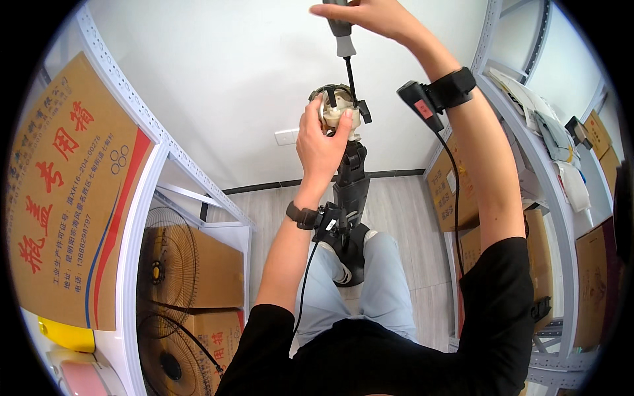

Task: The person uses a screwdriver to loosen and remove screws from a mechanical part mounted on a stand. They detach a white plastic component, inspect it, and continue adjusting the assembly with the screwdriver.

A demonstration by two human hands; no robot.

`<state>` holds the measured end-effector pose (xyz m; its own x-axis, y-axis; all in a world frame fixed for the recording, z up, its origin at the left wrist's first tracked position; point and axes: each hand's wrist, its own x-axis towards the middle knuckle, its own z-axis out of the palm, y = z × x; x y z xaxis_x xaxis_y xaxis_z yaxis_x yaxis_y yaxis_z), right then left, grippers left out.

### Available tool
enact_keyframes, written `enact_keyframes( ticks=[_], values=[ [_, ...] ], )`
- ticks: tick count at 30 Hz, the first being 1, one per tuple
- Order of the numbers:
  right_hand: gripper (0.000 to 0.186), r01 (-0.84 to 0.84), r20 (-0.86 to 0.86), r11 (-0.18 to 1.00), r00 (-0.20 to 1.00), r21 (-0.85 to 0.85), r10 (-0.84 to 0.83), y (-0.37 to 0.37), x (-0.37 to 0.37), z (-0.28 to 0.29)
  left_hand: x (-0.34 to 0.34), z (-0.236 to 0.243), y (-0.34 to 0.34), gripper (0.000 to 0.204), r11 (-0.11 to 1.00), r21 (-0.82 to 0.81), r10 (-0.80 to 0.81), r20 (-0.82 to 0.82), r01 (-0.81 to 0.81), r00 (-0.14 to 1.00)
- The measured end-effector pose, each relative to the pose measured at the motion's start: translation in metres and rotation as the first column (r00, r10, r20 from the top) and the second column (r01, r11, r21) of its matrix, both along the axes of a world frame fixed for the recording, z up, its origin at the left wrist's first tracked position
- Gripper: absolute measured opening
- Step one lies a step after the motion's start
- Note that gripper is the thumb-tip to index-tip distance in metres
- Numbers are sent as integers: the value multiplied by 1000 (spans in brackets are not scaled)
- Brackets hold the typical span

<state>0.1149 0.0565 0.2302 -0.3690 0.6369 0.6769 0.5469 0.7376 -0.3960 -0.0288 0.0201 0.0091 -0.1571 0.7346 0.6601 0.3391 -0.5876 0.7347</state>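
My left hand (320, 135) grips the cream-and-dark housing (351, 120) atop a black stand (350, 188), thumb across its front. Above it my right hand (366, 16) holds a screwdriver by its grey-and-black handle (343, 41). The black shaft runs down to the housing's right side; its tip is too small to make out. The stand's round black base (350, 270) sits between my feet. Dark bands with small devices are strapped to both my wrists, with cables hanging from them.
Metal shelving (165, 148) on the left holds cardboard boxes (79, 198) and wire fan grilles (165, 264). The right rack (564, 185) holds boxes and bagged items. A white wall (231, 79) with a socket (286, 137) stands behind the housing.
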Motion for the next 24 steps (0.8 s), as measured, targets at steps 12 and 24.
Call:
enact_keyframes(
  ticks=[12, 24],
  values=[
    [49, -75, -107, 981, 993, -181, 57, 6, 6, 5, 3, -7, 5, 53, 987, 152, 60, -12, -58, 998],
    [51, -310, -261, 926, 932, -215, 251, 15, 17, 0, 6, -6, 3, 58, 998, 71, 0, 28, -2, 1000]
  ],
)
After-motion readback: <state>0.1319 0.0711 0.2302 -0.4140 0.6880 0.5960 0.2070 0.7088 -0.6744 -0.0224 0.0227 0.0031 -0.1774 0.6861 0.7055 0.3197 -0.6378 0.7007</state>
